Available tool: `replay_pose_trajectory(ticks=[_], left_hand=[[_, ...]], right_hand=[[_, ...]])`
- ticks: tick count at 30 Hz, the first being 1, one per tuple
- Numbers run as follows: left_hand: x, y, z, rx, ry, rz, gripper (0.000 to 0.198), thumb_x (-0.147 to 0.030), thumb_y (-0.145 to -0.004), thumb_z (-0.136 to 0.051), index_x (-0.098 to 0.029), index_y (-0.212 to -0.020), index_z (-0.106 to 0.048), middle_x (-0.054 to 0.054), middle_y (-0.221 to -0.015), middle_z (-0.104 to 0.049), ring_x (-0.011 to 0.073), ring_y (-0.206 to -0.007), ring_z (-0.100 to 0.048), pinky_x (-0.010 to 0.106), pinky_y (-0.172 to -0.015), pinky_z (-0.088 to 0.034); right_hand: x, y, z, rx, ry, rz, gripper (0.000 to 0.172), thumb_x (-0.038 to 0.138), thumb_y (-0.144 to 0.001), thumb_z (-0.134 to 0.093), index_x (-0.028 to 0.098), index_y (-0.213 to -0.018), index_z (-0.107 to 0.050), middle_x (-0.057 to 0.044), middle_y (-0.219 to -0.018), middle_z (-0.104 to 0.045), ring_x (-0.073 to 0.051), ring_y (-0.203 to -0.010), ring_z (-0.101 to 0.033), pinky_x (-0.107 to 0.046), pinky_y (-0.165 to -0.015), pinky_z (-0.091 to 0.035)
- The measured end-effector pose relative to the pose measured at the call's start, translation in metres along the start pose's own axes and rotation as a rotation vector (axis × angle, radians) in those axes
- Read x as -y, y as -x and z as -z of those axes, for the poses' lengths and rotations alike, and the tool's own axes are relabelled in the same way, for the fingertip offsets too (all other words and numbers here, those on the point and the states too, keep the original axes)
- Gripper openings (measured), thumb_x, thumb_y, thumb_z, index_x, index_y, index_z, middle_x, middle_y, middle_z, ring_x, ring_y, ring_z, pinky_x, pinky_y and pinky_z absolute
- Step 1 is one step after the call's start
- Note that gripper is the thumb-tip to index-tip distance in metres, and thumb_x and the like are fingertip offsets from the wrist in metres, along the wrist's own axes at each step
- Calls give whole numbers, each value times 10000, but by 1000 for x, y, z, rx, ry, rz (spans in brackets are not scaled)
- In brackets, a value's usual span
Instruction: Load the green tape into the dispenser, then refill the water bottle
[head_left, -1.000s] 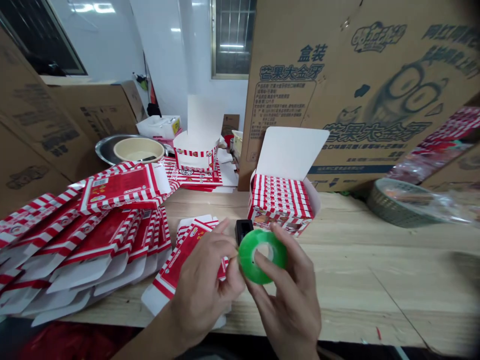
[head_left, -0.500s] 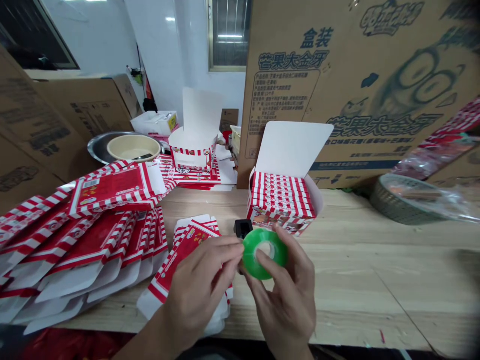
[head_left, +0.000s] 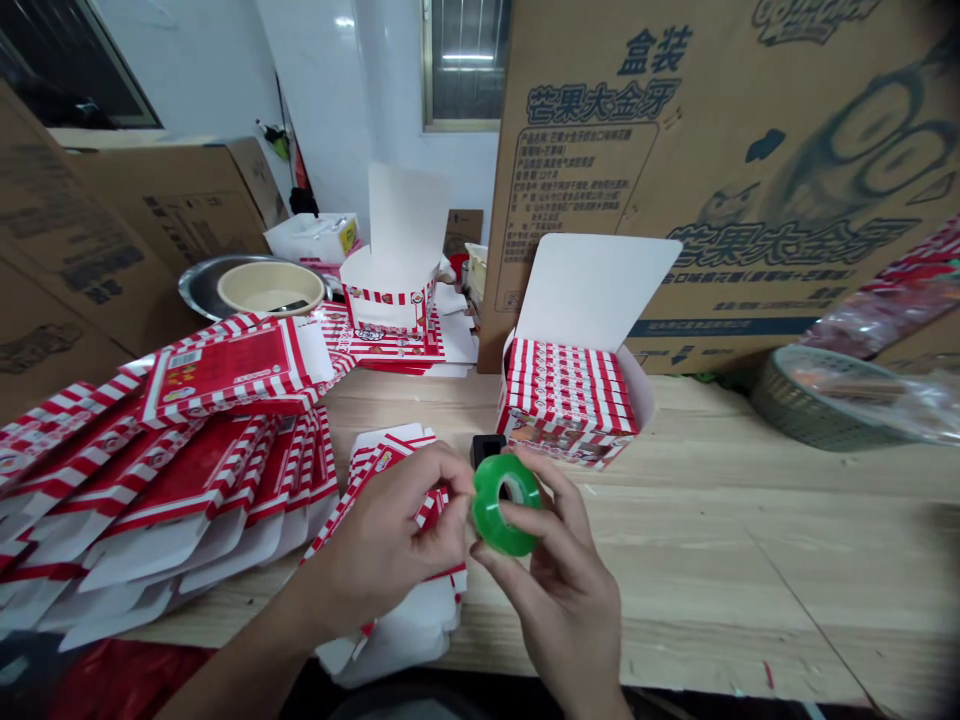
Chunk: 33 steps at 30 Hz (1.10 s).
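A roll of green tape (head_left: 508,505) is held up above the table in my right hand (head_left: 566,585), its thumb and fingers closed round it, one fingertip at the core hole. Pinched at the roll's left edge are the fingertips of my left hand (head_left: 397,545); a loose tape end between them is too small to make out. Just behind the roll stands a black tape dispenser (head_left: 487,448), partly covered. Under my left hand lies a pile of flat red-and-white cartons (head_left: 390,450). Beyond the right hand, an open display box (head_left: 570,400) holds a row of small striped packs.
Many flattened striped cartons (head_left: 202,480) fan out on the left. Another open white-lidded box (head_left: 390,300) stands behind them, near a cream bowl (head_left: 266,290). A large cardboard box (head_left: 712,180) walls off the back right. A green basket (head_left: 832,400) sits at the right.
The tape roll has tilted and shifted slightly left in my right hand. My left hand has turned, its fingers now curled in a tighter pinch at the roll's edge.
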<state>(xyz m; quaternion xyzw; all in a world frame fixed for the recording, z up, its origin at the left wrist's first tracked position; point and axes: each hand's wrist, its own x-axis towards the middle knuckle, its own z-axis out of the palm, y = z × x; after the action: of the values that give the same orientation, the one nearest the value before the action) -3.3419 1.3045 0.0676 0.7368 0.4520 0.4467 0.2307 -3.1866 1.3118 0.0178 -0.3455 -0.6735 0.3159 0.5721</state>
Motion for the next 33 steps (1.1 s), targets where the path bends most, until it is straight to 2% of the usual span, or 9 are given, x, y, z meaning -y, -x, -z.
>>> replay_pose_trajectory(ticks=[5, 9, 13, 16, 19, 22, 25, 29, 33], left_hand=[[2, 6, -11, -173, 253, 22, 190, -138, -847, -535, -236, -1010, -533, 29, -962, -597, 130, -875, -618, 223, -741, -538], [1, 6, -16, -241, -12, -73, 121, -102, -837, -546, -211, -876, -583, 37, -949, -602, 151, -942, -587, 274, -832, -508], [5, 13, -17, -111, -238, -196, 195, -41, -866, -430, -189, -940, -533, 44, -946, -611, 138, -933, -579, 241, -826, -485], [21, 31, -23, 38, -322, -239, 205, -40, -866, -391, -184, -940, -517, 46, -925, -618, 153, -924, -577, 240, -819, -476], [40, 52, -30, 271, -296, -129, 201, -58, -867, -372, -195, -932, -503, 32, -894, -613, 156, -853, -582, 242, -767, -472], [46, 58, -30, 475, -217, 13, 168, -79, -873, -365, -201, -865, -480, 2, -808, -600, 130, -726, -576, 208, -652, -448], [36, 41, -25, 605, -142, 123, 164, -114, -905, -363, -201, -870, -497, -16, -810, -603, 109, -725, -574, 186, -644, -423], [38, -2, -31, 747, -81, 83, 174, -205, -930, -405, -202, -863, -565, -37, -822, -631, 87, -770, -593, 158, -690, -435], [85, -39, -66, 599, -319, 135, 199, -246, -929, -407, -152, -1039, -544, 71, -1057, -628, 171, -997, -564, 298, -871, -433]], right_hand=[[-3, 1, -3, -37, -53, -35, 191, 167, -763, -664, 272, -916, -622, -55, -1279, -483, -257, -1182, -506, -450, -915, -488], [-8, 4, -6, -26, -28, 5, 221, 220, -740, -699, 270, -937, -614, -60, -1287, -469, -251, -1190, -493, -423, -928, -480], [-13, 11, -4, 9, -91, -56, 414, 255, -751, -692, 283, -1116, -499, -76, -1229, -528, -210, -1138, -542, -356, -917, -493], [-16, 23, 3, 190, 51, -93, 497, 130, -771, -637, 281, -1215, -474, -68, -1197, -574, -173, -1136, -546, -323, -966, -456], [-22, 41, 9, 382, 53, -167, 504, 44, -726, -604, 248, -1182, -542, -74, -1213, -585, -176, -1138, -552, -295, -961, -456], [-27, 58, 12, 423, -57, -274, 408, 49, -711, -612, 242, -1070, -603, -70, -1169, -612, -190, -1102, -579, -311, -936, -472], [-25, 63, 16, 363, -233, -417, 220, 143, -771, -610, 253, -961, -624, -57, -1143, -611, -188, -1070, -595, -310, -884, -498], [-25, 58, 23, 257, -344, -562, 94, 270, -835, -564, 213, -845, -637, -65, -1026, -647, -185, -984, -623, -272, -797, -515], [-41, 54, 30, 111, -300, -613, 152, 335, -801, -614, 196, -759, -657, -72, -962, -675, -190, -913, -633, -264, -771, -496]])
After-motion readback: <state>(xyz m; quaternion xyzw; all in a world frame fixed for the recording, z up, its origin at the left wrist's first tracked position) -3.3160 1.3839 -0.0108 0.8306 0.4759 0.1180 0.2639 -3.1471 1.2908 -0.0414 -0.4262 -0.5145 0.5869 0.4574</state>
